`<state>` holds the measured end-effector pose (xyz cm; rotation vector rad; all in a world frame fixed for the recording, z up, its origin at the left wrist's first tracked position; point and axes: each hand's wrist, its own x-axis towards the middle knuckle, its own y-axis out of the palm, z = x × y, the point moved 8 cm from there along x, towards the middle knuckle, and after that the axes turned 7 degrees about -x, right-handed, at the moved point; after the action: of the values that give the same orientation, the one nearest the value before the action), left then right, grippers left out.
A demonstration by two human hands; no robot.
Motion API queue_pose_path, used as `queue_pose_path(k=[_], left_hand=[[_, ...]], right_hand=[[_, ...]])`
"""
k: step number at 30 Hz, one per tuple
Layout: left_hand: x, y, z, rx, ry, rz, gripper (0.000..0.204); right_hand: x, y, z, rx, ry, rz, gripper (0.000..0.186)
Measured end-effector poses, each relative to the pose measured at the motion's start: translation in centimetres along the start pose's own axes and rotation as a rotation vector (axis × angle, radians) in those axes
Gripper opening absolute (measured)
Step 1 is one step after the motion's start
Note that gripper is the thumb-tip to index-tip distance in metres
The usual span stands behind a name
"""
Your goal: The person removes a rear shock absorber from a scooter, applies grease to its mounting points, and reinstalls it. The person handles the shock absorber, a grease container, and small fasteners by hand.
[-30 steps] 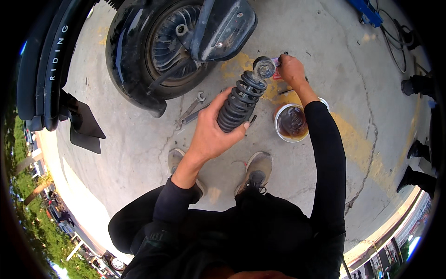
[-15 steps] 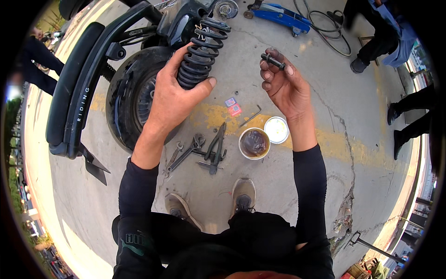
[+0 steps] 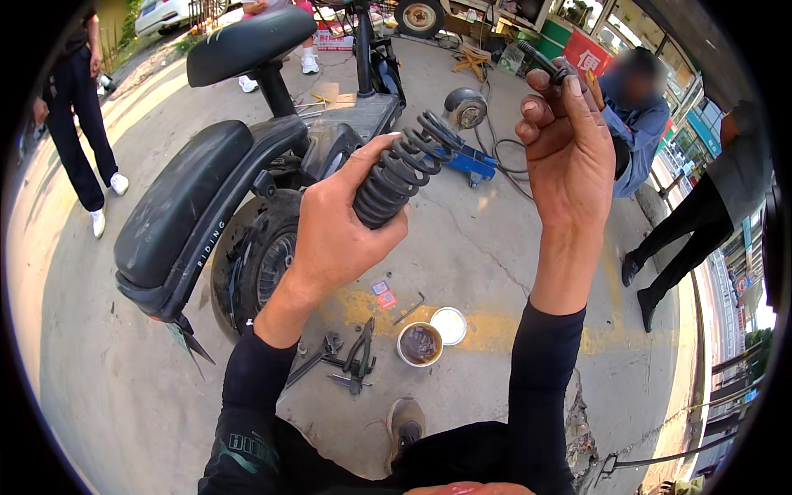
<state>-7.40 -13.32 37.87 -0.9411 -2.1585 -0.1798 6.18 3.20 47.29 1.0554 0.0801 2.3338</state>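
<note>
In my left hand [image 3: 334,227], a black coil-spring shock absorber [image 3: 400,173] is gripped around its body and tilted toward the upper right, beside the scooter [image 3: 181,210]. My right hand [image 3: 565,169] is raised at the upper right, fingers curled around a dark bolt [image 3: 540,59]. On the concrete below lie a tub of brown grease [image 3: 420,344], its white lid [image 3: 448,326], pliers [image 3: 360,359], a hex key [image 3: 410,307] and small red and blue packets [image 3: 384,295].
A blue floor jack [image 3: 470,165] with a coiled hose stands beyond the shock absorber. A person in blue [image 3: 639,144] crouches at the right, another in dark trousers [image 3: 685,239] stands beside them. More people stand at left [image 3: 87,140] and at the back.
The view has lifted toward the surroundings. My right hand came up from near the shock's top eye, now holding the bolt higher. The shock absorber stays in my left hand.
</note>
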Motion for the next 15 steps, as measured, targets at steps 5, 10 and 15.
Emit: queue_pose_path(k=[5,10,15], left_hand=[[0.2,-4.2,-2.6,0.022,0.143,-0.170,0.064],[-0.5,-7.1,-4.3,0.135,0.194,-0.219,0.062],[-0.9,-8.4,-5.5,0.232,0.206,-0.247,0.065]], right_hand=[[-2.6,3.2,2.3,-0.015,-0.316,-0.166,0.024],[-4.1,8.3,0.8,-0.107,-0.373,0.000,0.033],[-6.0,10.1,0.9,-0.167,-0.443,0.056,0.030]])
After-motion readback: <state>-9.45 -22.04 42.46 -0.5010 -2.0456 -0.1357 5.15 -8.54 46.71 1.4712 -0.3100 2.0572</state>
